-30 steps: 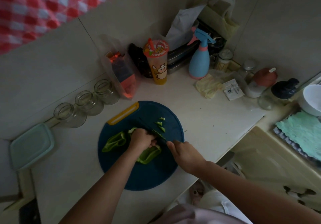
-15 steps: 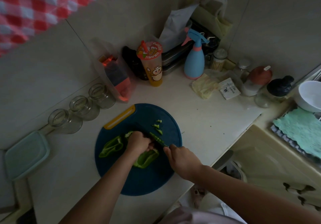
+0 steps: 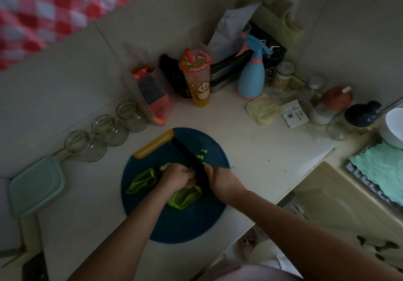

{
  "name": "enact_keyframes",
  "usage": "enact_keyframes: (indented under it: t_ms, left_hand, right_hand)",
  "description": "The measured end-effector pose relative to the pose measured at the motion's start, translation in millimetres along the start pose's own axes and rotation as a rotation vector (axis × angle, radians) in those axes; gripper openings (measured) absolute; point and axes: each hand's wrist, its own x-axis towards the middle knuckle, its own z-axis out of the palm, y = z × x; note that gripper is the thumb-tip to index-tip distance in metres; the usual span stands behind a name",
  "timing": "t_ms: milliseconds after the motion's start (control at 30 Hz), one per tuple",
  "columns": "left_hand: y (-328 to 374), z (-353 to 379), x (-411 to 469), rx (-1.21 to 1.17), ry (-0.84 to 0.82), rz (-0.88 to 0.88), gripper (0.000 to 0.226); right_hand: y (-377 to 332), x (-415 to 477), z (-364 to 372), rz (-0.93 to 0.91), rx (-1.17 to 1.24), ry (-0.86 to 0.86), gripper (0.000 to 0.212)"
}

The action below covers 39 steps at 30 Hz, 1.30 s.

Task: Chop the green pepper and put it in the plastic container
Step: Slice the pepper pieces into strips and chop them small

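Left hand [image 3: 177, 177]: fingers curled, knuckles up, pressing a pepper [image 3: 185, 197] piece onto the board [image 3: 181, 226], centre of frame. Right hand [image 3: 220, 181]: fingers wrapped round the knife [image 3: 189, 156] handle. The dark blade runs up and left across the board toward its yellow grip edge. The blade sits right against the left fingertips, with no gap that I can see.

Main risk, as I judge it, is a nick to the left fingertips. The blade is dark on a dark board in dim light, so its edge is hard to follow. The pepper is curved and glossy. It could rock or slide under pressure and carry the fingers into the cut.

A second piece [image 3: 144, 180] lies uncut just left of the hand. A few chopped bits [image 3: 201, 155] lie beyond the blade, near the board's upper right rim. A sweep of the knife could flick them onto the counter [image 3: 250, 149].

The board's lower right rim lies near the counter's front edge, so a hard push might shift it that way.

The container [image 3: 36, 185] sits at mid-left of frame, well apart from the board and past a row of jars [image 3: 104, 128]. It looks lidded, though I cannot tell for sure. If so, the lid needs a free hand first, and carrying bits that far invites spills.
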Motion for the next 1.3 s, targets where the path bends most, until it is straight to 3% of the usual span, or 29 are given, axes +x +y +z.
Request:
enact_keyframes:
  t_ms: [167, 267, 633, 833, 1033, 1300]
  left_hand:
    - [-2.3, -2.1, -4.8, -0.060, -0.010, -0.019, 0.038]
    - [-5.4, -0.1, -4.0, -0.019, -0.010, -0.012, 0.021]
    - [-1.7, -2.9, -2.9, 0.010, -0.020, -0.038, 0.014]
    - [0.7, -3.4, -4.1, 0.026, -0.018, -0.041, 0.023]
    - [-0.1, -4.8, -3.6, 0.034, 0.000, -0.038, 0.021]
    - [2.8, -6.1, -4.1, 0.103, -0.028, -0.008, 0.025]
  right_hand:
    - [7.6, 5.8, -4.6, 0.095, 0.145, -0.008, 0.041]
    - [14.1, 5.4, -6.5, 0.142, 0.190, -0.043, 0.053]
    - [22.8, -24.7, -5.4, -0.004, 0.011, -0.041, 0.053]
    - [20.9, -28.7, -0.5, -0.058, -0.142, -0.003, 0.049]
    - [22.9, -31.6, 5.8, -0.091, -0.147, 0.037, 0.050]
    - [20.6, -22.7, -2.4, -0.059, -0.078, -0.040, 0.053]
